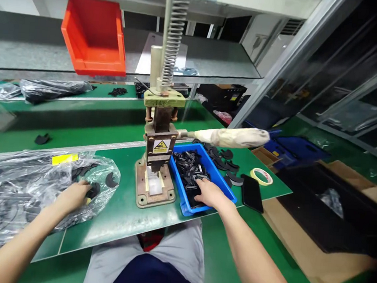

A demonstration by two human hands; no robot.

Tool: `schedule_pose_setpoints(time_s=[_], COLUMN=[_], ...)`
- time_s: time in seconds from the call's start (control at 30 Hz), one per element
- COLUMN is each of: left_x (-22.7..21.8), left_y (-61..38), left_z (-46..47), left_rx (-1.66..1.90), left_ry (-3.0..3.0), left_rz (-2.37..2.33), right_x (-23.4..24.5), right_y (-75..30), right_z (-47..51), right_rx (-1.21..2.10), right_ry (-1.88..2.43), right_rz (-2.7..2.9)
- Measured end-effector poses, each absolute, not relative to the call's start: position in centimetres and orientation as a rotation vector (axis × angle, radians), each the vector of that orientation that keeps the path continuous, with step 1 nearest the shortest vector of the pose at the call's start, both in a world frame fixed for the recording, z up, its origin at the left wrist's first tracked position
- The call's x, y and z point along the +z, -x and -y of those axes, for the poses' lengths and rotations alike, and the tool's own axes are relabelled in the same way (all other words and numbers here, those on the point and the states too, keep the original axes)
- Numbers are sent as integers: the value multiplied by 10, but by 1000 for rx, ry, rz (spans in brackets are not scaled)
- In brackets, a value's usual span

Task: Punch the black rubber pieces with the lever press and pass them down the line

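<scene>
My left hand (74,195) rests on a clear plastic bag (23,180) of black flat parts at the left, with its fingers closed on a black part (93,190) at the bag's mouth. My right hand (211,193) reaches into a blue tray (226,186) filled with small black parts (189,166); its fingers curl down among them, and what they grip is hidden. Between the hands stands a manual press (157,156) with a tall spring and a wrapped lever handle (231,137) pointing right.
Loose black curved pieces (228,165), a black phone (252,193) and a tape roll (261,176) lie right of the tray. A red bin (94,36) sits on the shelf above. Cardboard (313,254) and blue crates (293,148) are on the floor at right.
</scene>
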State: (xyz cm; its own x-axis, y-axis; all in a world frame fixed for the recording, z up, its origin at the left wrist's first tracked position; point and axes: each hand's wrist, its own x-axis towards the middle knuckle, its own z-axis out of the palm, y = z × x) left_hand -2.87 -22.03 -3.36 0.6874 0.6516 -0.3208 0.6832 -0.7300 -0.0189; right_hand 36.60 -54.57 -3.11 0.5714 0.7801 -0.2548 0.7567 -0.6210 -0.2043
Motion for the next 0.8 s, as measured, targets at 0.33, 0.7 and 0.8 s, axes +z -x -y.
schedule_pose_setpoints(time_s=[0.33, 0.7, 0.8], left_x=[-27, -36, -43], left_y=[20, 21, 17], left_z=[248, 232, 228], left_rx=[-283, 76, 37], left_ry=[-2696, -2406, -2350], left_rz=[-1096, -1237, -1245], right_x=[-26, -19, -17], right_y=[-377, -381, -380], right_z=[536, 547, 549], right_rx=[295, 292, 312], right_ry=[2531, 2476, 2498], right_rz=[1248, 1148, 1186])
